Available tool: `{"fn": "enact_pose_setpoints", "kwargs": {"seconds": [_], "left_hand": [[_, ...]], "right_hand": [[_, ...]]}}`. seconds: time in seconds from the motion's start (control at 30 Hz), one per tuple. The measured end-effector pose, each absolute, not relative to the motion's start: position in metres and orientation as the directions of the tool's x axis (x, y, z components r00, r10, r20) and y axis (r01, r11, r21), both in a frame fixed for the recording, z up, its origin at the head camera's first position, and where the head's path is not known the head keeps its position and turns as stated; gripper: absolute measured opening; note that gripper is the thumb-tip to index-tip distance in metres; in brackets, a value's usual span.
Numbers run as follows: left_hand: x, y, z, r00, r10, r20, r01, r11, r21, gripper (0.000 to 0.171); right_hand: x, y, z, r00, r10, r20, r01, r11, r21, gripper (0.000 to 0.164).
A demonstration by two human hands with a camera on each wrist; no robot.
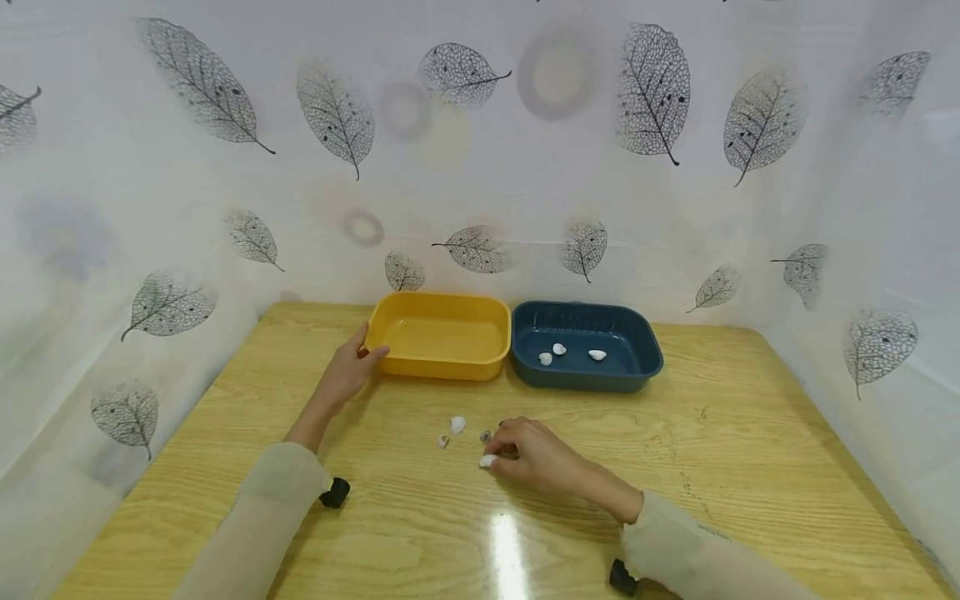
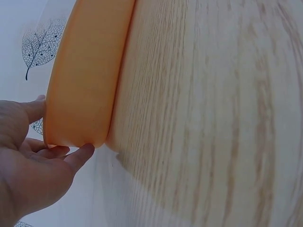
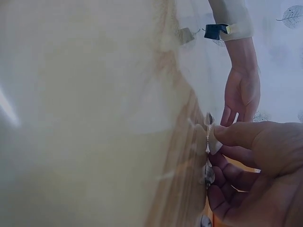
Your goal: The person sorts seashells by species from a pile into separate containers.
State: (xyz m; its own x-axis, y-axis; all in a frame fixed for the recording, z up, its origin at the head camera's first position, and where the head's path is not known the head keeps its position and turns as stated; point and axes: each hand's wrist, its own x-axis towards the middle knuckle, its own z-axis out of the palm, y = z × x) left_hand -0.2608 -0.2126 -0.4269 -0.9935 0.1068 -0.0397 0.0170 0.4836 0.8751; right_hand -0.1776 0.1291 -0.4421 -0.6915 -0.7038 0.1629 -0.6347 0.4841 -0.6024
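My left hand [image 1: 347, 371] grips the left end of a yellow plastic tray [image 1: 442, 368], thumb over the rim and fingers against the outer wall; the left wrist view shows this hold close up. Above the table, my right hand [image 1: 543, 457] pinches a white seashell [image 1: 487, 461] between thumb and fingers. A small grey shell [image 1: 485, 436] lies just beyond those fingertips. To its left are a rounded white shell [image 1: 457, 425] and a small brownish shell [image 1: 444, 441]. No shells show in the yellow tray.
A dark blue tray [image 1: 585, 382] stands against the yellow tray's right side and contains three white shells [image 1: 558, 349]. Both trays sit near the back edge of the wooden table [image 1: 405, 550]. A leaf-patterned curtain [image 1: 480, 192] surrounds the back and sides.
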Motion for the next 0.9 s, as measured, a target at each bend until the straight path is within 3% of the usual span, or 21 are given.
{"fn": "enact_pose_setpoints", "kwargs": {"seconds": [0.43,0.7,0.9], "left_hand": [[-0.262,-0.214,-0.428,-0.993,0.109,-0.036,0.022,0.49,0.872,0.076],[-0.262,-0.214,-0.429,-0.994,0.108,-0.032,0.024,0.484,0.875,0.076],[-0.262,-0.214,-0.429,-0.994,0.109,-0.032,0.025,0.486,0.874,0.076]], "right_hand": [[-0.179,0.129,-0.443,-0.727,-0.676,0.117,-0.562,0.488,-0.668,0.01],[-0.175,0.13,-0.434,-0.728,-0.657,0.197,-0.598,0.468,-0.651,0.015],[-0.175,0.135,-0.42,-0.724,-0.651,0.226,-0.584,0.405,-0.704,0.014]]}}
